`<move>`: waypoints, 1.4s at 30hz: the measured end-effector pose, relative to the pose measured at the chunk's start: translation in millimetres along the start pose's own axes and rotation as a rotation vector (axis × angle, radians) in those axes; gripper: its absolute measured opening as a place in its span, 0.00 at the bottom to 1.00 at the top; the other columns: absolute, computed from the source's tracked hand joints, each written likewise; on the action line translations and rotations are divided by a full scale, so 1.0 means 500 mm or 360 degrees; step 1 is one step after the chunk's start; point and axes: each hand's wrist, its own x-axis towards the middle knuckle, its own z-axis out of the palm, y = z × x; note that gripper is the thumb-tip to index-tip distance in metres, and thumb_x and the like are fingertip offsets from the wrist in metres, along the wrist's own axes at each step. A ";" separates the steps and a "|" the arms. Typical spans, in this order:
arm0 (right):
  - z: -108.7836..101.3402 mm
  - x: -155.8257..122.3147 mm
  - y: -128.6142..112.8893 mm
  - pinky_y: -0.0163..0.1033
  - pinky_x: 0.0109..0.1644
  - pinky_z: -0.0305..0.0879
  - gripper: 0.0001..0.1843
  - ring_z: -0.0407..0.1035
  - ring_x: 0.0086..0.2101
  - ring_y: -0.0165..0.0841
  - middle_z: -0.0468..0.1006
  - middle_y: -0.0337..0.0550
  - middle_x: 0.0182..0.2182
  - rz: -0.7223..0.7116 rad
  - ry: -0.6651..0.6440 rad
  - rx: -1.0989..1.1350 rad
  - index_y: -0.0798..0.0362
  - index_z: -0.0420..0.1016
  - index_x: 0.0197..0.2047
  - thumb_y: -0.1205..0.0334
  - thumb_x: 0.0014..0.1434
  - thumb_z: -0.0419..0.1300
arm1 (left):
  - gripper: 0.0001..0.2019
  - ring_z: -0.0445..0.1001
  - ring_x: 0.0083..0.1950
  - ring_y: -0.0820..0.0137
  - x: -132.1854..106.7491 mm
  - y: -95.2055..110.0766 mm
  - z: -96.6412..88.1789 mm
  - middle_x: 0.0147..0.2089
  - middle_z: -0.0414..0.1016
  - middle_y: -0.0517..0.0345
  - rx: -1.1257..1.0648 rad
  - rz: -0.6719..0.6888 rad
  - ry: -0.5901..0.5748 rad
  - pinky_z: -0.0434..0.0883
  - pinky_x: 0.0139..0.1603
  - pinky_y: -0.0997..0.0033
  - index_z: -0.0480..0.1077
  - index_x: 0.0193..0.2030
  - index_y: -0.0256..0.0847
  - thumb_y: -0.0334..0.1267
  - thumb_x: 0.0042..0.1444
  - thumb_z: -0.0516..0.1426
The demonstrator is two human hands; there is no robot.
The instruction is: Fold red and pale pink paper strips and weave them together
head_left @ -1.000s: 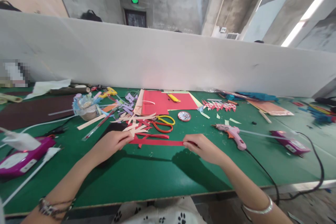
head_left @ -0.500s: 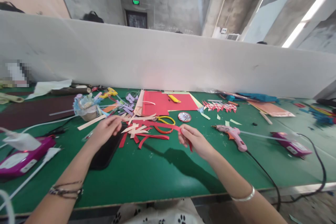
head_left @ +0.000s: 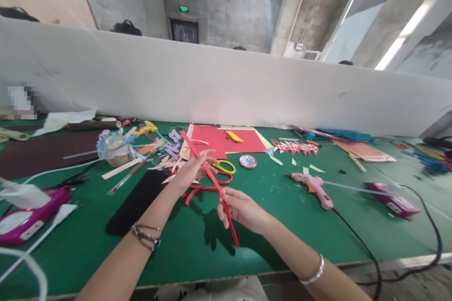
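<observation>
Two-handed pinch on red paper strip [head_left: 231, 228]: left hand [head_left: 193, 169] high, right hand [head_left: 240, 208] low. Held slanted above green table [head_left: 282, 225]. Light, floppy, creases easily; grip flat faces, gently.

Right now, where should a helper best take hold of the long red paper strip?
Probably its free lower end, coming from the near table edge. That end of the red strip pokes out below the right hand, clear of fingers, while the upper part crosses the left hand over paper scraps.
</observation>
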 end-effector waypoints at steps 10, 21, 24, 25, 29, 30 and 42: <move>-0.073 0.042 -0.140 0.32 0.29 0.57 0.20 0.61 0.27 0.25 0.67 0.34 0.27 -0.0497 0.0897 -0.0829 0.52 0.63 0.36 0.46 0.48 0.58 | 0.15 0.55 0.18 0.78 0.012 -0.036 0.118 0.17 0.57 0.68 0.0496 0.0152 0.0046 0.54 0.20 0.77 0.58 0.28 0.40 0.49 0.57 0.45; -0.104 0.077 -0.104 0.33 0.28 0.57 0.17 0.60 0.22 0.24 0.70 0.35 0.23 -0.0520 0.0787 -0.0583 0.55 0.70 0.34 0.50 0.47 0.60 | 0.19 0.54 0.15 0.77 0.007 -0.089 0.128 0.15 0.55 0.69 0.0362 0.0117 -0.0026 0.56 0.19 0.76 0.58 0.29 0.40 0.53 0.58 0.40; -0.114 0.076 -0.093 0.32 0.30 0.59 0.17 0.62 0.23 0.24 0.73 0.37 0.26 -0.0468 0.0713 -0.0389 0.54 0.72 0.38 0.51 0.48 0.60 | 0.20 0.55 0.16 0.77 0.009 -0.091 0.124 0.15 0.56 0.68 0.0299 0.0070 -0.0021 0.57 0.20 0.76 0.58 0.28 0.40 0.54 0.58 0.40; -0.117 0.076 -0.091 0.32 0.30 0.60 0.17 0.62 0.24 0.24 0.73 0.37 0.26 -0.0459 0.0698 -0.0332 0.54 0.72 0.38 0.51 0.48 0.60 | 0.20 0.56 0.17 0.77 0.009 -0.091 0.123 0.15 0.56 0.68 0.0296 0.0066 -0.0019 0.57 0.21 0.76 0.58 0.28 0.40 0.54 0.57 0.41; -0.121 0.076 -0.085 0.30 0.28 0.60 0.18 0.63 0.23 0.23 0.73 0.37 0.26 -0.0463 0.0687 -0.0194 0.54 0.74 0.37 0.51 0.47 0.62 | 0.20 0.56 0.18 0.76 0.008 -0.087 0.123 0.15 0.58 0.67 0.0227 0.0009 -0.0104 0.58 0.23 0.75 0.59 0.29 0.40 0.55 0.56 0.42; -0.120 0.077 -0.083 0.30 0.27 0.60 0.18 0.63 0.23 0.23 0.73 0.37 0.25 -0.0470 0.0692 -0.0181 0.54 0.74 0.37 0.51 0.46 0.62 | 0.20 0.56 0.18 0.76 0.007 -0.086 0.124 0.15 0.58 0.67 0.0193 -0.0029 -0.0143 0.58 0.23 0.75 0.59 0.30 0.39 0.55 0.56 0.42; -0.129 0.083 -0.059 0.31 0.20 0.56 0.15 0.59 0.17 0.23 0.67 0.33 0.17 -0.0443 0.0702 -0.0268 0.55 0.69 0.29 0.50 0.48 0.59 | 0.22 0.59 0.18 0.77 0.008 -0.098 0.126 0.19 0.61 0.64 0.0058 -0.0224 -0.0158 0.58 0.21 0.75 0.63 0.30 0.38 0.57 0.54 0.44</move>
